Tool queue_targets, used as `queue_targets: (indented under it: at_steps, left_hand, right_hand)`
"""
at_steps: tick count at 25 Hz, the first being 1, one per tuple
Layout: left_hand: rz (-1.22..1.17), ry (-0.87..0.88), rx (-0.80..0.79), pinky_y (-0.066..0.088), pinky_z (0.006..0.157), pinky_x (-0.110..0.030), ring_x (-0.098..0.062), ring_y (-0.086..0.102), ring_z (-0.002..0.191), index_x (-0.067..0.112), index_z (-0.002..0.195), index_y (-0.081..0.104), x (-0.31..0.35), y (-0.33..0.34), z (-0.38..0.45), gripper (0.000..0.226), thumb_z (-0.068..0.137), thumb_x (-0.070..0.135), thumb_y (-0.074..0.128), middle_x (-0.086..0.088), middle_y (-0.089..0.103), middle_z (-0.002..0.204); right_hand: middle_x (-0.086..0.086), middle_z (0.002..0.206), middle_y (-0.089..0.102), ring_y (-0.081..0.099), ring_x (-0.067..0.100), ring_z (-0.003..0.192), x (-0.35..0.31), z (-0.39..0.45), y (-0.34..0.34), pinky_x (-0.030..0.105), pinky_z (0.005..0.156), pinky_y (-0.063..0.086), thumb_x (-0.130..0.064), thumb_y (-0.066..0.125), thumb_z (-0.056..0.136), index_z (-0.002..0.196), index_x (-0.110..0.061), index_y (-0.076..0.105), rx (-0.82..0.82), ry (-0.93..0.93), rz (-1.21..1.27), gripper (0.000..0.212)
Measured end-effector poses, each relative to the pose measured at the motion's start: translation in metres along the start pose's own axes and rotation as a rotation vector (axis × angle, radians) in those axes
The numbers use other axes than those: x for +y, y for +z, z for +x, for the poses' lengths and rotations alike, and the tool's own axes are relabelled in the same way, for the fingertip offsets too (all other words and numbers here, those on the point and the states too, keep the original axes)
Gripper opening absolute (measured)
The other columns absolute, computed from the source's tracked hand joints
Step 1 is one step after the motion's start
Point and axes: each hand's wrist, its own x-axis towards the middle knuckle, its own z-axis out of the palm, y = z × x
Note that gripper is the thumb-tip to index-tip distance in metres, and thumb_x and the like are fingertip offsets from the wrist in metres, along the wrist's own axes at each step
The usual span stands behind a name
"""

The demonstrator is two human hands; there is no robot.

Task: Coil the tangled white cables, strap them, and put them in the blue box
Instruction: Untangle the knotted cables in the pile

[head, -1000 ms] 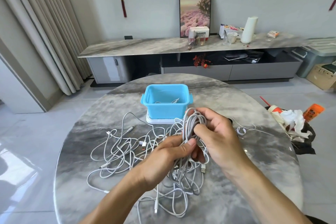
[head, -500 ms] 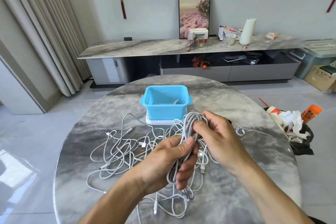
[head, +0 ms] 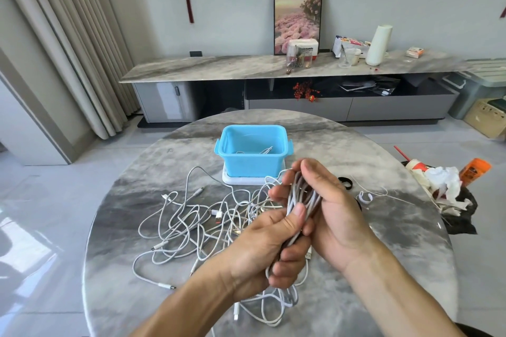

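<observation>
A coiled bundle of white cable (head: 302, 200) stands upright between my two hands over the round marble table (head: 131, 295). My left hand (head: 262, 252) grips its lower part, thumb pressed on the strands. My right hand (head: 328, 208) holds the upper part with fingers curled round it. A tangle of loose white cables (head: 191, 221) lies on the table to the left and trails below my hands. The blue box (head: 253, 152) sits at the far middle on a white lid (head: 232, 179), with a cable inside it. A black strap (head: 345, 182) and a white strap (head: 365, 197) lie right of my hands.
A heap of rubbish with paper, a red cup and an orange bottle (head: 440, 180) sits past the table's right edge. Behind the table runs a long low cabinet (head: 246, 68) with a picture, boxes and a white jug. Curtains hang at the left.
My left hand slid down the bundle and closed round its lower part. My right hand shifted up to the top of the coil, and the bundle now stands more upright.
</observation>
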Motion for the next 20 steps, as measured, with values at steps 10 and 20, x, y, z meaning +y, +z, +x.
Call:
queue_targets:
  at_steps: [10, 20]
  left_hand:
    - [-0.051, -0.109, -0.025, 0.016, 0.034, -0.015, -0.005, 0.022, 0.038, 0.015, 0.082, 0.06, -0.003, -0.005, 0.006, 0.032, 0.091, 0.041, 0.044, 0.003, 0.026, 0.054]
    - [0.536, 0.127, 0.252, 0.03, 0.041, -0.022, -0.007, 0.027, 0.039, 0.026, 0.063, 0.049, -0.013, 0.01, 0.019, 0.044, 0.104, 0.04, 0.038, 0.013, 0.031, 0.047]
  right_hand:
    - [-0.004, 0.048, 0.031, 0.041, 0.012, 0.043, 0.013, 0.009, -0.007, 0.034, 0.054, 0.018, -0.057, 0.047, 0.094, 0.07, -0.019, 0.045, 0.303, -0.034, -0.048, 0.045]
    - [0.001, 0.042, 0.04, 0.044, 0.019, 0.044, 0.007, 0.012, -0.008, 0.03, 0.051, 0.036, -0.05, 0.044, 0.1, 0.063, -0.017, 0.042, 0.537, -0.086, -0.143, 0.05]
